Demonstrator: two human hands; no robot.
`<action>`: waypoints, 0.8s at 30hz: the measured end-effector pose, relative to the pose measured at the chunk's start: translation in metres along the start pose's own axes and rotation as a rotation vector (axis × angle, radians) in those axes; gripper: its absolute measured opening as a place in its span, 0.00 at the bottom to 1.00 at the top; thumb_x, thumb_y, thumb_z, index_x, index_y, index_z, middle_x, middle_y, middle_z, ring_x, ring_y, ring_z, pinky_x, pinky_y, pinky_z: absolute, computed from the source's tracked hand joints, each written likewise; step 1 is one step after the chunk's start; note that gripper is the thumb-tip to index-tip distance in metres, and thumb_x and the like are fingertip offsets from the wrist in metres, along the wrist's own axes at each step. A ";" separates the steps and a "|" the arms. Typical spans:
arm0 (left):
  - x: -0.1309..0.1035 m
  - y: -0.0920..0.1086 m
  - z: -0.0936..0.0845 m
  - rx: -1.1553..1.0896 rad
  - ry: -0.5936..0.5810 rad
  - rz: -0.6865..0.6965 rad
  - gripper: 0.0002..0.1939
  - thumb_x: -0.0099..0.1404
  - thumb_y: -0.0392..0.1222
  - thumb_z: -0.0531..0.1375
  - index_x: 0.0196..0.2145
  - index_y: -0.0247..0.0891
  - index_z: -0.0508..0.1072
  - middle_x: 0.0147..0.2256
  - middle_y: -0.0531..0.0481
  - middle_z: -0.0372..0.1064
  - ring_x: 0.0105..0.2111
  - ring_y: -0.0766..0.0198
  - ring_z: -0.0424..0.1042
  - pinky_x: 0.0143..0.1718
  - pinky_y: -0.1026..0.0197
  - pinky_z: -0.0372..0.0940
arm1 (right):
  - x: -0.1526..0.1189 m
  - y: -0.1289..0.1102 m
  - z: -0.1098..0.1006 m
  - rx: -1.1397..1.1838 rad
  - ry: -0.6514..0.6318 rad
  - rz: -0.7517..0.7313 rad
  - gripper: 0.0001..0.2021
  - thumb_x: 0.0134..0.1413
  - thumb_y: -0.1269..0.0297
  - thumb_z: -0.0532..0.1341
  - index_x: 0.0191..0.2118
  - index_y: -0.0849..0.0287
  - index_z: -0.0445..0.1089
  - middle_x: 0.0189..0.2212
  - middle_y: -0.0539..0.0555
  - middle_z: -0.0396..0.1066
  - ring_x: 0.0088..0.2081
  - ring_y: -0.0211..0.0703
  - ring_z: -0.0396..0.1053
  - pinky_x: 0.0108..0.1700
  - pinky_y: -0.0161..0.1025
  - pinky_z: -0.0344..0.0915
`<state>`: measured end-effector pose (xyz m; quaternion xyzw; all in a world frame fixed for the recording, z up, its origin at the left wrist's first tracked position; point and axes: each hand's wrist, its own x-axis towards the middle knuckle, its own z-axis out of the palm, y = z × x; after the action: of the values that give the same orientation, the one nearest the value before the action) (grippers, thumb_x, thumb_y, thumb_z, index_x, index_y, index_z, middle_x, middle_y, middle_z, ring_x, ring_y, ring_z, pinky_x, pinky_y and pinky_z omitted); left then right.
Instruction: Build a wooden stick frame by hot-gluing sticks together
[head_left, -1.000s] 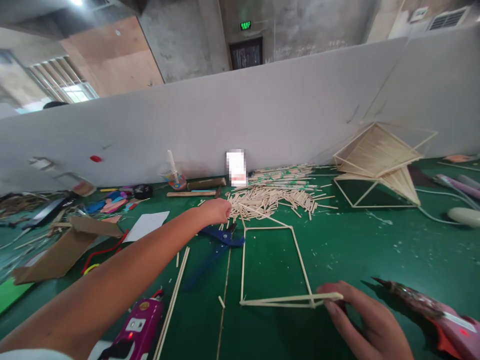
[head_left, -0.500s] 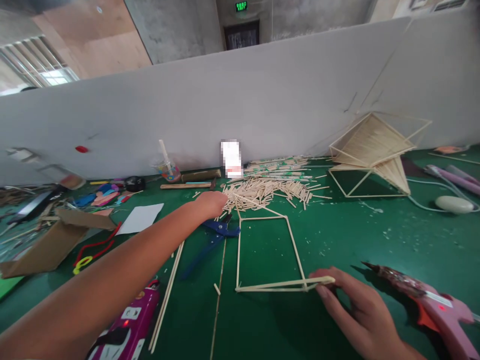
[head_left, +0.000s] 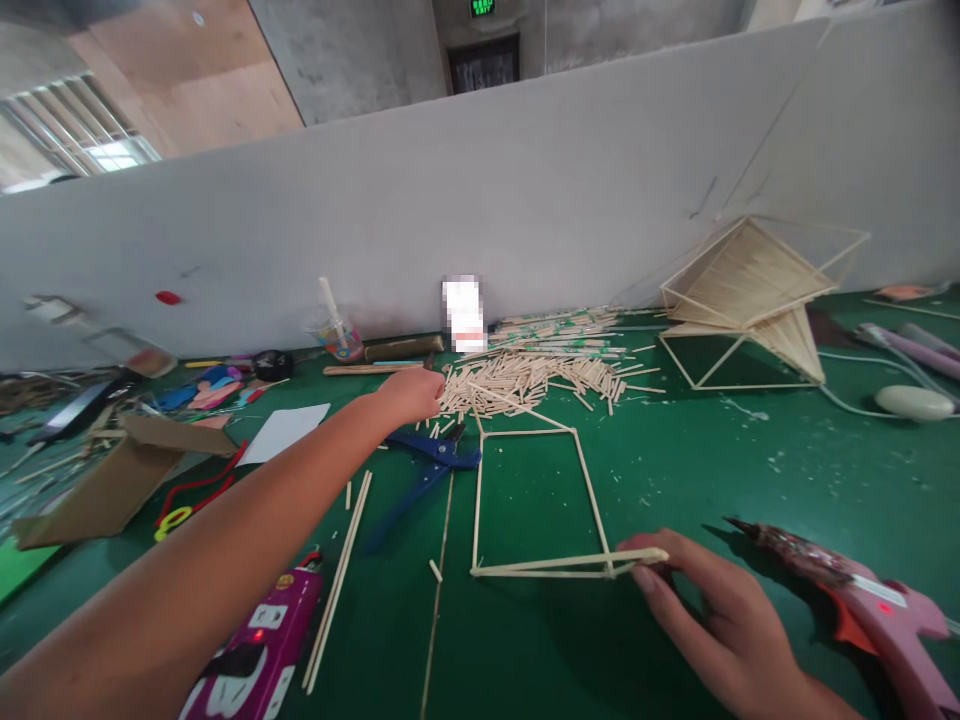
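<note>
My left hand (head_left: 415,394) reaches far forward to the left edge of a pile of short wooden sticks (head_left: 517,385). Its fingers are closed, and whatever they hold is hidden from me. At the near right, my right hand (head_left: 709,605) pinches the corner of a frame of thin wooden sticks (head_left: 590,490) between thumb and forefinger. The frame is roughly square, with further sticks rising from its corners. Blue cutting pliers (head_left: 442,452) lie just left of the frame, below my left hand.
A pink glue gun (head_left: 862,590) lies right of my right hand. A finished-looking stick model (head_left: 750,300) stands at the back right. Under my left forearm is a purple device (head_left: 259,635), with two long sticks (head_left: 339,580) beside it. A cardboard piece (head_left: 127,480) lies left.
My left hand has shifted slightly left and back along the edge of the stick pile. My right hand keeps its pinch on the frame, which stays in place.
</note>
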<state>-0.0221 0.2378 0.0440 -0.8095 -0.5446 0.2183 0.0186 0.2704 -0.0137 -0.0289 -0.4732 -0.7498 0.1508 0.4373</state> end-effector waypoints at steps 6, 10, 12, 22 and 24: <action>0.006 -0.008 0.005 -0.087 0.053 0.029 0.16 0.68 0.44 0.57 0.51 0.36 0.67 0.50 0.43 0.67 0.45 0.57 0.71 0.45 0.49 0.69 | -0.001 0.001 -0.001 0.008 -0.001 -0.010 0.09 0.61 0.68 0.55 0.45 0.49 0.64 0.24 0.46 0.69 0.34 0.39 0.75 0.27 0.28 0.67; 0.006 -0.009 0.008 -0.127 0.053 0.017 0.16 0.68 0.44 0.57 0.51 0.36 0.67 0.50 0.43 0.67 0.45 0.57 0.71 0.44 0.49 0.69 | -0.001 0.001 -0.001 0.005 0.010 -0.006 0.08 0.61 0.68 0.56 0.45 0.50 0.65 0.29 0.48 0.73 0.32 0.38 0.75 0.28 0.28 0.67; 0.005 -0.009 0.009 -0.147 0.045 0.016 0.16 0.67 0.44 0.57 0.51 0.36 0.67 0.50 0.43 0.67 0.45 0.57 0.71 0.44 0.49 0.69 | -0.001 0.000 -0.001 0.013 0.011 -0.010 0.09 0.60 0.68 0.56 0.45 0.50 0.65 0.30 0.49 0.74 0.32 0.38 0.75 0.28 0.28 0.67; 0.000 -0.011 0.005 -0.198 -0.051 0.080 0.16 0.67 0.44 0.58 0.51 0.35 0.68 0.49 0.44 0.67 0.45 0.57 0.71 0.44 0.49 0.69 | -0.001 -0.003 -0.004 0.044 -0.008 -0.036 0.11 0.59 0.69 0.56 0.47 0.51 0.64 0.24 0.46 0.71 0.32 0.40 0.76 0.28 0.29 0.69; 0.000 -0.011 0.004 -0.200 -0.058 0.086 0.16 0.67 0.44 0.58 0.51 0.36 0.68 0.49 0.44 0.67 0.45 0.57 0.71 0.44 0.50 0.69 | -0.002 -0.003 -0.004 0.045 0.010 -0.031 0.10 0.59 0.69 0.57 0.46 0.52 0.65 0.27 0.47 0.73 0.29 0.39 0.75 0.28 0.29 0.69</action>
<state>-0.0333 0.2410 0.0433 -0.8233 -0.5288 0.1869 -0.0877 0.2723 -0.0171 -0.0257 -0.4523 -0.7513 0.1582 0.4538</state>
